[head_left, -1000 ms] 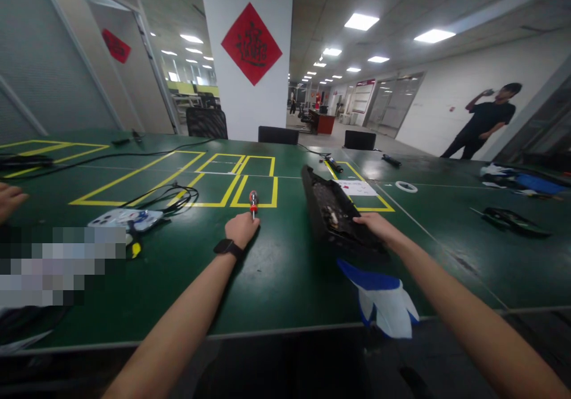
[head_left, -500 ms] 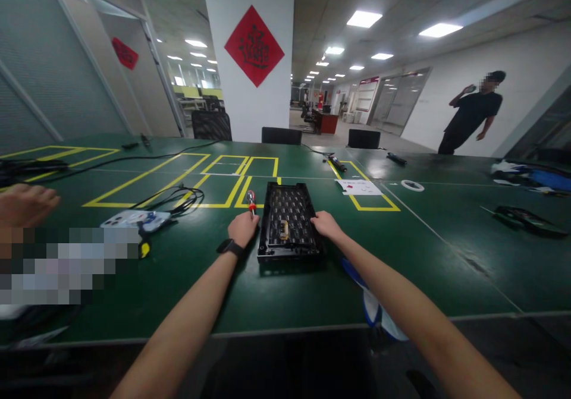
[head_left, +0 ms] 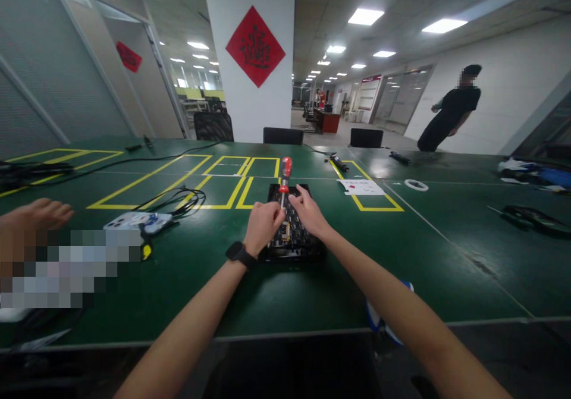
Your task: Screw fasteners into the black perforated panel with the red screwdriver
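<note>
A screwdriver (head_left: 285, 173) with a red and dark handle stands upright over a black rectangular casing (head_left: 301, 250). My left hand (head_left: 264, 223) is closed around its shaft, below the handle. My right hand (head_left: 308, 210) is beside the screwdriver, thumb and forefinger apart, reaching over the casing's right half; whether its fingertips touch the casing or the tool I cannot tell. A small gold-coloured piece (head_left: 285, 231) shows on the patterned face of the casing. The screwdriver's tip is hidden by my left hand.
The green table (head_left: 187, 286) carries yellow tape outlines. Left lie a phone (head_left: 138, 222), coiled black cable (head_left: 190, 197) and another person's hand (head_left: 38, 213). Right are a paper sheet (head_left: 363, 187), a white tape ring (head_left: 416, 185) and a black tool (head_left: 530, 219). A person (head_left: 452, 113) stands beyond.
My left hand has brought the screwdriver from beside the casing to above it. My right hand has left the casing's right edge and moved inward to the screwdriver. The standing person shifted left.
</note>
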